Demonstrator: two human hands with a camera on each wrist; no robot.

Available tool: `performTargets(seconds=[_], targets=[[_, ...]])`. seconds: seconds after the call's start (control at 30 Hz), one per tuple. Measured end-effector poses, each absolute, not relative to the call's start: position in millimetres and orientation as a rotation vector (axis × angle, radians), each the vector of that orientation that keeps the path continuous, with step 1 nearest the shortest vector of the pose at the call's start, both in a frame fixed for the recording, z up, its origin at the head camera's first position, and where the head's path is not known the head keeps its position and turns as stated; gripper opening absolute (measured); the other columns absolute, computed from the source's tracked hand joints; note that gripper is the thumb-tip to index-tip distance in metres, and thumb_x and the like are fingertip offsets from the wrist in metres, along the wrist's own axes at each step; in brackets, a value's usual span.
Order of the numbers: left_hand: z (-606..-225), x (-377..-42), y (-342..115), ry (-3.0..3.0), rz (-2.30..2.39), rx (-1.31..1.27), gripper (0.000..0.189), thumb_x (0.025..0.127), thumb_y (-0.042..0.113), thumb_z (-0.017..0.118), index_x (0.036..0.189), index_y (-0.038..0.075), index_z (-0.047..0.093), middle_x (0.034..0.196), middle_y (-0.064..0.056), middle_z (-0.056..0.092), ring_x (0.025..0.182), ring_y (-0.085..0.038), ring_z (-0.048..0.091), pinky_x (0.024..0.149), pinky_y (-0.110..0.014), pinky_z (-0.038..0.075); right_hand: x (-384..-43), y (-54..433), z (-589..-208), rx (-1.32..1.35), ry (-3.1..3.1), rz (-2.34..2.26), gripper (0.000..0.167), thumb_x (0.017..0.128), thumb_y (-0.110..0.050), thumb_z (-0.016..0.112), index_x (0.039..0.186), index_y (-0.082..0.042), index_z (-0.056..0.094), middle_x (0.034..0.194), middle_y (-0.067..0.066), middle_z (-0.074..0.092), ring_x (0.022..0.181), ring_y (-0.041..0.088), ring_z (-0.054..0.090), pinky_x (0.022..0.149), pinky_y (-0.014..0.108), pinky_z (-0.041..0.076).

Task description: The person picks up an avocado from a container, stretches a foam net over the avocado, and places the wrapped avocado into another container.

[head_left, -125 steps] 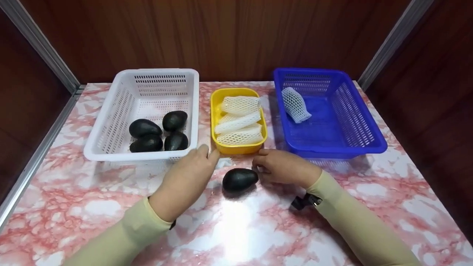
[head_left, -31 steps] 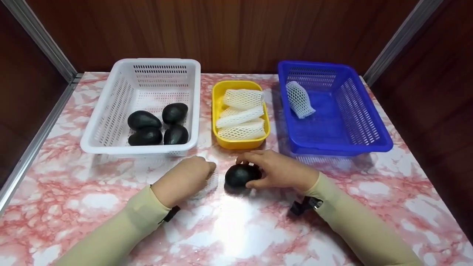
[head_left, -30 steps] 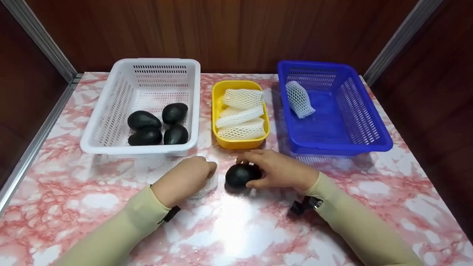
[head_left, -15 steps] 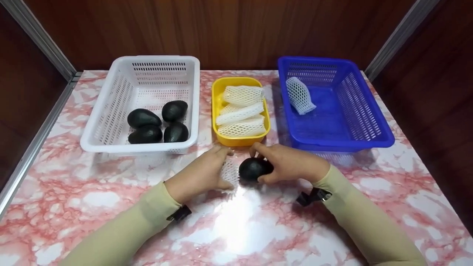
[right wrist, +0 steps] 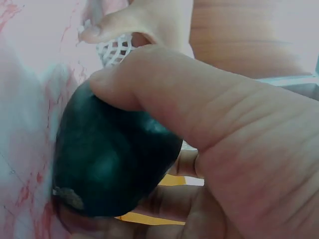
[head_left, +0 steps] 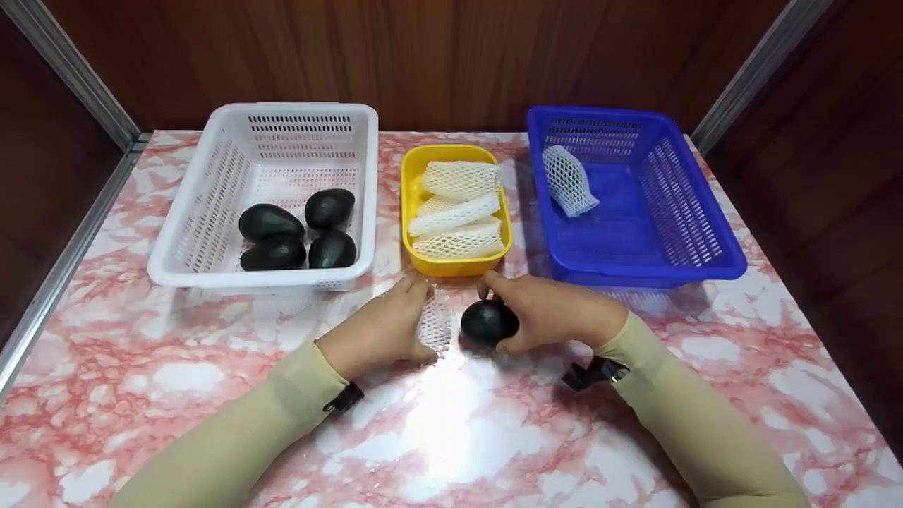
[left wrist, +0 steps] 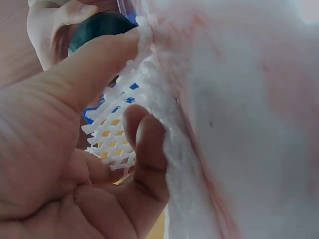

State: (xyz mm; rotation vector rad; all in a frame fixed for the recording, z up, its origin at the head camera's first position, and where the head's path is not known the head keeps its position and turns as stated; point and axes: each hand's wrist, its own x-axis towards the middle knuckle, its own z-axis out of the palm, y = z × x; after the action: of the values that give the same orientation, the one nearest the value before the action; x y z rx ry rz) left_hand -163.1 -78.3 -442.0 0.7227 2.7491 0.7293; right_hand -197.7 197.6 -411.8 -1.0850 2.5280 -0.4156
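Observation:
In the middle of the table, my right hand (head_left: pixel 554 310) grips a dark avocado (head_left: pixel 487 322), thumb on the near side and fingers round the far side. The right wrist view shows the fruit (right wrist: pixel 109 154) close to the tabletop with its stem scar visible. Facing it, my left hand (head_left: pixel 381 328) holds a white foam net sleeve (head_left: pixel 435 323) spread between thumb and fingers. Up close in the left wrist view, the thumb and curled fingers are at the mesh (left wrist: pixel 112 129). A small gap separates sleeve and avocado in the head view.
Several avocados lie in a white basket (head_left: pixel 159 240) at the left. Behind the hands stands a yellow bin (head_left: pixel 458 268) with several folded foam nets (head_left: pixel 458 238). To the right, a blue basket (head_left: pixel 649 271) contains one net-covered item (head_left: pixel 568 180). Wood-look panels close off the back and sides.
Earlier the avocado lay untouched; my right hand has since taken hold of it and shifted it slightly right. My left hand has moved right and spread the foam net toward the avocado.

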Motion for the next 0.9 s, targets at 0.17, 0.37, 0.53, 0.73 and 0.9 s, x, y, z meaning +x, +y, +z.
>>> performTargets(seconds=[0.17,0.37,0.53,0.73,0.9], targets=[[-442.0,-163.1,-79.1,2.745,0.720,0.725,0.102,0.076,0.031,0.100,0.155,-0.006,0.046,0.168,-0.025,0.043,0.143,-0.038,0.058,0.126,-0.048,0.046,-200.1,194.3,-415.7,-1.106,2.572,-0.436,0.076,0.084,-0.035,0.091,0.143,-0.011,0.050,0.113,0.012,0.075,0.099,0.025,0.071,0.094,0.046,0.063],[-445.1,-164.6,-79.6,2.741,0.741,0.752,0.107,0.076,0.029,0.099,0.159,-0.006,0.042,0.168,-0.023,0.044,0.136,-0.037,0.061,0.122,-0.047,0.050,-198.7,184.8,-423.0,-1.210,2.673,-0.527,0.078,0.088,-0.037,0.090,0.151,-0.013,0.051,0.132,0.012,0.073,0.115,0.029,0.072,0.105,0.050,0.062],[-446.0,-166.0,-80.5,2.738,0.788,0.787,0.108,0.074,0.024,0.098,0.160,-0.005,0.040,0.162,-0.021,0.047,0.129,-0.036,0.064,0.116,-0.047,0.054,-195.0,176.7,-430.8,-1.309,2.715,-0.599,0.080,0.087,-0.034,0.092,0.154,-0.014,0.052,0.142,0.013,0.067,0.121,0.031,0.072,0.109,0.050,0.060],[-443.3,-165.1,-80.6,2.751,0.768,0.788,0.109,0.075,0.026,0.098,0.160,-0.007,0.039,0.167,-0.023,0.043,0.134,-0.038,0.062,0.119,-0.048,0.052,-192.9,171.5,-436.8,-1.404,2.747,-0.570,0.077,0.088,-0.035,0.092,0.152,-0.014,0.055,0.144,0.014,0.064,0.119,0.031,0.072,0.108,0.050,0.061],[-443.7,-162.4,-80.9,2.750,0.783,0.757,0.110,0.076,0.026,0.098,0.163,-0.004,0.038,0.170,-0.023,0.040,0.139,-0.038,0.061,0.122,-0.048,0.050,-191.7,168.3,-438.2,-1.386,2.704,-0.587,0.074,0.089,-0.033,0.092,0.152,-0.016,0.059,0.145,0.015,0.063,0.122,0.032,0.071,0.110,0.049,0.060]])
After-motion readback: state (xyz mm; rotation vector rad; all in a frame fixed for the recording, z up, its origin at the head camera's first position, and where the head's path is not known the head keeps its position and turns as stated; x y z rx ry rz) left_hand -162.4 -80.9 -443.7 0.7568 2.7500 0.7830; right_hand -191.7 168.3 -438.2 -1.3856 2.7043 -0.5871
